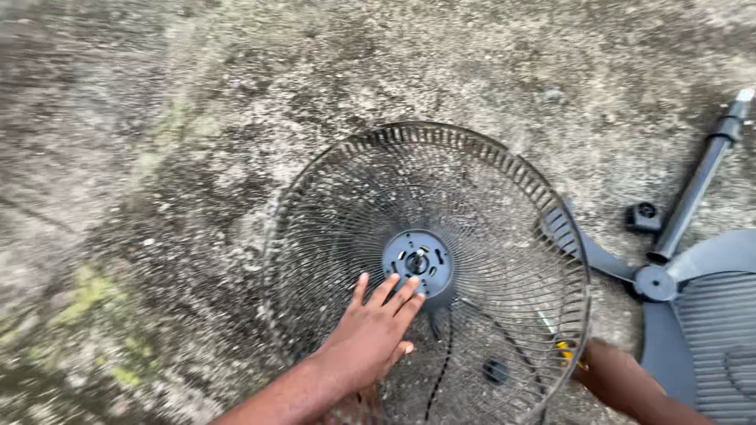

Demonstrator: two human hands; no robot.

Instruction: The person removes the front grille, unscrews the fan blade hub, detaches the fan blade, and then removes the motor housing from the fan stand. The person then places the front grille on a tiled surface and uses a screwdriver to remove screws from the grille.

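A round black wire fan guard [339, 197] lies tilted on the concrete, with a grey motor hub [417, 262] at its centre. My left hand [370, 334] rests flat on the wires just below and left of the hub, fingers spread and holding nothing. At the guard's lower right rim, my right hand [610, 370] is partly hidden by the rim. It grips what looks like a yellow-handled screwdriver [562, 349], whose thin shaft points up and left through the wires. A black cable [446, 354] hangs down from the hub.
To the right lie grey plastic fan blades [709, 315] on their centre boss [654, 282], a dark pole [697, 189] slanting to the upper right, and a small black nut [644, 216]. A small black round part [494, 370] sits under the guard. The rough concrete ground [157, 157] has green mossy patches.
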